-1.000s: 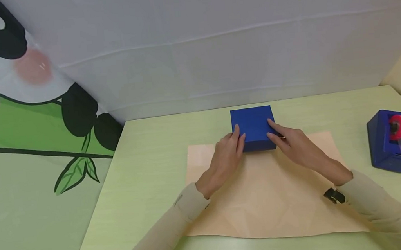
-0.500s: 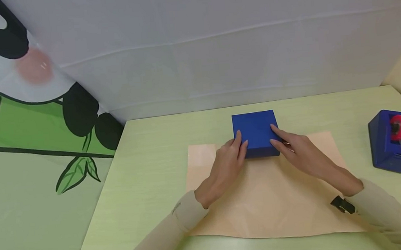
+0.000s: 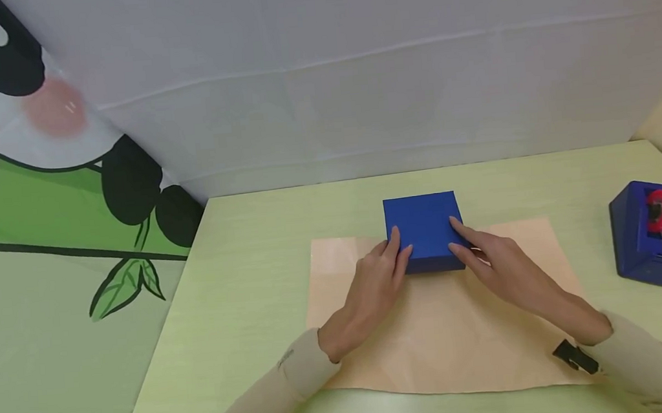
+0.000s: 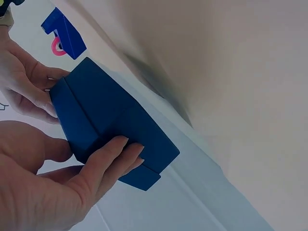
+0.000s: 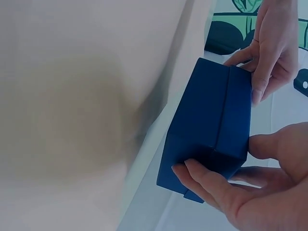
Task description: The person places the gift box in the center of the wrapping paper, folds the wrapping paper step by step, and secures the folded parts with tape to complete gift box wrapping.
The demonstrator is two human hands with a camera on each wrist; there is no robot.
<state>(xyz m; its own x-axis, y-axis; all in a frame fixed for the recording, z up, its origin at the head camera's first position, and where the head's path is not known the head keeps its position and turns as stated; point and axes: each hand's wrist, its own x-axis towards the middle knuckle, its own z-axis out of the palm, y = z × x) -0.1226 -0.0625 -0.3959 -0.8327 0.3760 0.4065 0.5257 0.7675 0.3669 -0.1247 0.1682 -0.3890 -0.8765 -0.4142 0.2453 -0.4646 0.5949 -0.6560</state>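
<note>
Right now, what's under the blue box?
In the head view, the blue box, held by the left hand and right hand, hides what's beneath. Tan paper shows at its left, right and near sides.

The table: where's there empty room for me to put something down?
There is bare table left of the paper, and another patch between the paper and the tape holder, beyond the right sleeve. It's crowded in the middle, where the left grip and right grip hold the blue box.
</note>
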